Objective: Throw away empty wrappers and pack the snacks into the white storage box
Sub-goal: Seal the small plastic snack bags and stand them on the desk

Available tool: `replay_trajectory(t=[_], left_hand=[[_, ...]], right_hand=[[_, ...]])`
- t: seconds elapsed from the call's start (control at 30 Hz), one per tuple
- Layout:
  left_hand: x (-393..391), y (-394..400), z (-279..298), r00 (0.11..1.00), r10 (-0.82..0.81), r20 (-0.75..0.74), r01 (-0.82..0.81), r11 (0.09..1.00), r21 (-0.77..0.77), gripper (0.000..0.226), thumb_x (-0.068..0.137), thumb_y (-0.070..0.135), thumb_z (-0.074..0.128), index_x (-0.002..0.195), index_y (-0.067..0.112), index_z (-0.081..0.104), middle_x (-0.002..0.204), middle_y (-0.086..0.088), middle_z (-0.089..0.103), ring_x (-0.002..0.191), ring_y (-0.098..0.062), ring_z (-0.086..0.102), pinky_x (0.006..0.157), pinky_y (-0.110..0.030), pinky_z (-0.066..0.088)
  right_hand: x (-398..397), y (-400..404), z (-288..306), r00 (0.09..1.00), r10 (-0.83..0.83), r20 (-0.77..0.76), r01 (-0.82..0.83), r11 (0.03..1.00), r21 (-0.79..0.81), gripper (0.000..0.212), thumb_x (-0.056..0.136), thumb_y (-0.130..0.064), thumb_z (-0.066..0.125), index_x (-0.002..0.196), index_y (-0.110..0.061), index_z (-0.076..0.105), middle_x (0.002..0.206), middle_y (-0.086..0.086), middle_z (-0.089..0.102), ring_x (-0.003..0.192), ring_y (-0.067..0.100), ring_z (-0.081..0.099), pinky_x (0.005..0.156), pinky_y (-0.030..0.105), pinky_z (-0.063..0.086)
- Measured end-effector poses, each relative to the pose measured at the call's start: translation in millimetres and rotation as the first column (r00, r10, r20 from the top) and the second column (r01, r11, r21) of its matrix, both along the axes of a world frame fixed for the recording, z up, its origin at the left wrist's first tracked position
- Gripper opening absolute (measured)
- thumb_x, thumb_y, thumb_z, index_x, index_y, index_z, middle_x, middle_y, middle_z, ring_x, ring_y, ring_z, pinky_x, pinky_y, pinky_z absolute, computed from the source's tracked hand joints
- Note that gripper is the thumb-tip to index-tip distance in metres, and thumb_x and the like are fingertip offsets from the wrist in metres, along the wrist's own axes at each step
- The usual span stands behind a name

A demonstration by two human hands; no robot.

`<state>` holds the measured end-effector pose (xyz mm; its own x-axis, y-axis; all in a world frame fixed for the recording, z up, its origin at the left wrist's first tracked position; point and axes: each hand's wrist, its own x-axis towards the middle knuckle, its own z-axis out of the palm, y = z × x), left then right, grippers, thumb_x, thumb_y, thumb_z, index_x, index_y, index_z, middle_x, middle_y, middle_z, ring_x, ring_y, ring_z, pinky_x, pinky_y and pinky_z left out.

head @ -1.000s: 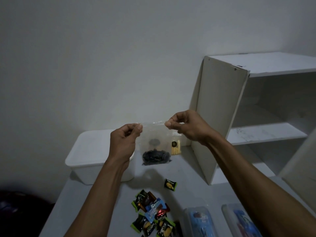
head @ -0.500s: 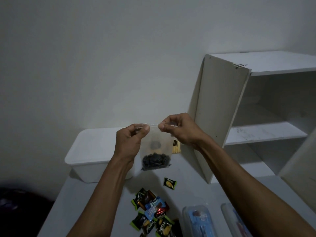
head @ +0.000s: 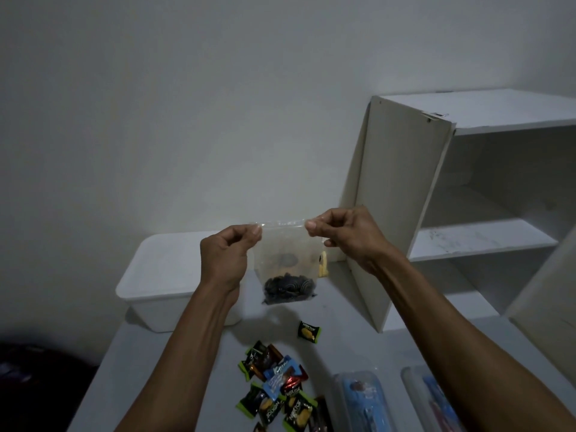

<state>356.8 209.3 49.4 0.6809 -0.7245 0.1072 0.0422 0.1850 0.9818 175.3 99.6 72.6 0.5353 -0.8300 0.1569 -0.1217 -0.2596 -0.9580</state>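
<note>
A clear zip bag point(head: 285, 254) with dark snacks at its bottom hangs above the table. My left hand point(head: 227, 257) pinches its top left corner and my right hand point(head: 346, 235) pinches its top right corner, stretching the seal flat. Behind and left of the bag stands the white storage box point(head: 162, 275) with its lid on. A heap of small wrapped snacks point(head: 277, 385) lies on the table below, with one black and yellow packet point(head: 309, 331) apart from it. A yellow item point(head: 323, 265) shows behind the bag.
A white shelf unit point(head: 467, 213) with open compartments stands at the right, its side panel close to my right hand. Two clear packs with blue contents point(head: 361, 400) point(head: 436, 400) lie at the near right. A dark object point(head: 31, 378) sits beyond the table's left edge.
My hands first drew together along the bag's top, then spread apart again to its corners. The bag stays held up in about the same place.
</note>
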Motion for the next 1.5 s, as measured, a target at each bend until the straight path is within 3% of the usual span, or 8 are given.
replay_trajectory(t=[0.17, 0.27, 0.4, 0.63, 0.93, 1.17, 1.37, 1.5], left_hand=[[0.7, -1.4, 1.8, 0.988, -0.053, 0.146, 0.054, 0.999, -0.003, 0.004, 0.086, 0.010, 0.070, 0.082, 0.011, 0.072, 0.076, 0.001, 0.070, 0.065, 0.006, 0.062, 0.062, -0.006, 0.046], [0.0, -1.7, -2.1, 0.970, -0.101, 0.222, 0.100, 0.995, 0.017, 0.009, 0.086, 0.012, 0.070, 0.079, 0.016, 0.073, 0.077, 0.001, 0.072, 0.072, 0.000, 0.064, 0.068, -0.008, 0.047], [1.6, -1.0, -5.8, 0.962, -0.116, 0.248, 0.108, 0.993, 0.046, 0.007, 0.086, 0.016, 0.071, 0.080, 0.017, 0.074, 0.083, -0.004, 0.074, 0.080, -0.008, 0.065, 0.075, -0.015, 0.050], [-12.5, -1.0, -7.6, 0.931, 0.194, 0.308, -0.267, 0.939, 0.218, 0.038, 0.075, 0.059, 0.072, 0.076, 0.020, 0.071, 0.081, 0.006, 0.068, 0.075, -0.011, 0.062, 0.069, -0.027, 0.048], [-14.6, -3.9, -10.5, 0.984, 0.133, 0.122, -0.163, 0.945, 0.285, 0.017, 0.083, 0.015, 0.073, 0.066, 0.012, 0.071, 0.074, 0.003, 0.070, 0.073, -0.007, 0.062, 0.056, -0.017, 0.042], [-12.6, -3.4, -13.6, 0.992, 0.100, 0.078, -0.119, 0.943, 0.310, 0.013, 0.087, 0.017, 0.071, 0.073, 0.017, 0.070, 0.080, 0.005, 0.068, 0.073, -0.004, 0.058, 0.055, -0.019, 0.042], [-17.5, 0.0, -19.9, 0.990, 0.049, 0.134, -0.094, 0.928, 0.361, 0.021, 0.084, 0.017, 0.072, 0.070, 0.001, 0.072, 0.072, -0.003, 0.068, 0.068, -0.012, 0.060, 0.058, -0.022, 0.044], [-14.6, 2.0, -21.4, 0.995, 0.069, 0.071, -0.090, 0.929, 0.360, 0.022, 0.087, 0.013, 0.070, 0.065, 0.014, 0.067, 0.074, 0.001, 0.066, 0.070, -0.005, 0.057, 0.057, -0.017, 0.040]], right_hand=[[3.9, 6.4, 21.0, 0.980, 0.162, -0.117, -0.157, 0.986, 0.057, 0.039, 0.088, -0.050, 0.062, 0.096, -0.014, 0.076, 0.092, -0.004, 0.078, 0.091, 0.007, 0.073, 0.077, 0.034, 0.053], [14.3, 7.5, 28.1, 0.950, 0.171, -0.261, -0.193, 0.979, -0.062, 0.027, 0.088, -0.040, 0.069, 0.088, -0.014, 0.077, 0.081, 0.000, 0.076, 0.074, 0.005, 0.069, 0.065, 0.026, 0.050], [21.1, 4.2, 23.4, 0.924, 0.210, -0.319, -0.236, 0.971, -0.046, 0.026, 0.087, -0.034, 0.073, 0.080, -0.009, 0.074, 0.070, 0.007, 0.069, 0.066, 0.011, 0.061, 0.061, 0.033, 0.050], [39.5, 16.7, -4.1, 0.974, 0.093, -0.208, -0.087, 0.995, 0.038, 0.026, 0.092, -0.032, 0.068, 0.075, -0.012, 0.071, 0.064, -0.002, 0.063, 0.061, 0.009, 0.055, 0.055, 0.024, 0.047], [51.1, 28.1, -19.8, 0.984, 0.065, -0.167, -0.048, 0.993, 0.108, 0.024, 0.093, -0.024, 0.067, 0.074, -0.010, 0.070, 0.061, -0.004, 0.061, 0.051, 0.005, 0.051, 0.047, 0.016, 0.043], [49.4, 28.1, -33.0, 0.982, 0.086, -0.170, -0.061, 0.988, 0.143, 0.019, 0.094, -0.022, 0.065, 0.080, -0.011, 0.072, 0.066, -0.001, 0.064, 0.061, 0.007, 0.057, 0.056, 0.025, 0.048], [58.4, 32.8, -43.3, 0.993, 0.018, -0.117, -0.002, 0.991, 0.134, 0.015, 0.095, -0.018, 0.064, 0.083, -0.012, 0.071, 0.066, -0.003, 0.063, 0.059, 0.006, 0.056, 0.053, 0.022, 0.047], [53.3, 39.4, -46.1, 0.987, 0.056, -0.154, -0.028, 0.984, 0.178, 0.021, 0.094, -0.023, 0.066, 0.079, -0.010, 0.072, 0.064, -0.003, 0.064, 0.053, 0.001, 0.057, 0.049, 0.018, 0.047]])
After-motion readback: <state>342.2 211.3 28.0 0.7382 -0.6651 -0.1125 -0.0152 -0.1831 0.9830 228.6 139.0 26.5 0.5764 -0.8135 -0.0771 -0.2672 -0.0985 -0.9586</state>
